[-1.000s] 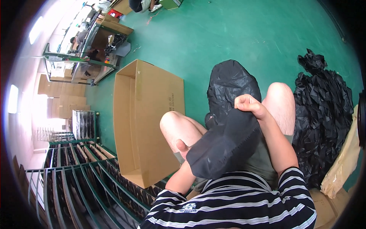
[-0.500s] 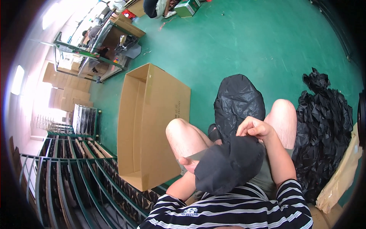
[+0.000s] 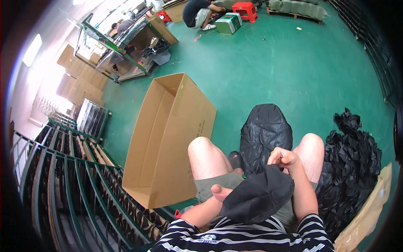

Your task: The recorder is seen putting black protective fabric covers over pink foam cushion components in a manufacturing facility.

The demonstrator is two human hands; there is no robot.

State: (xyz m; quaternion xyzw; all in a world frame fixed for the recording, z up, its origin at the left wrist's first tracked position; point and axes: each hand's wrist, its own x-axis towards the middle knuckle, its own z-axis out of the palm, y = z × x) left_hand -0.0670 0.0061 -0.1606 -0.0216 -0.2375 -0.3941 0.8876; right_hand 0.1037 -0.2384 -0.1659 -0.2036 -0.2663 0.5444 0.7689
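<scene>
**A:** Head view, background first. Green painted floor [image 3: 294,63] throughout. Open cardboard box [image 3: 168,134] lying long-side toward the left knee, flaps up, nothing visible inside. Green metal racks [image 3: 63,176] along the left edge, curving with the lens. Workbench with green frame [image 3: 121,46] at upper left, stacks of flat cardboard [image 3: 75,84] beside it. Second person crouched at top centre next to a green-and-white carton [image 3: 228,23] and a red stool [image 3: 245,8].

**B:** Noted. Near field?

**A:** Seated, bare knees apart, striped shirt at the lower edge. Filled black bag [image 3: 266,134] resting on the floor between the knees, touching the right shin. Heap of crumpled black bags [image 3: 350,168] just beside the right leg. Tan paper sack [image 3: 369,214] at the far lower right.

**B:** Hands?

**A:** Black cloth pouch [image 3: 258,195] held over the lap, between both hands. Right hand [image 3: 283,158] at the top edge of the pouch, fingers curled narrow and pinching the fabric. Left hand [image 3: 220,193] at the pouch's left side, mostly tucked behind it; thumb out, remaining fingers hidden, so spread not readable, though contact with the fabric is plain.

**B:** Pouch position relative to the filled bag?

**A:** Nearer the body, above it, overlapping its lower end in the frame; touching or apart not resolvable.
</scene>
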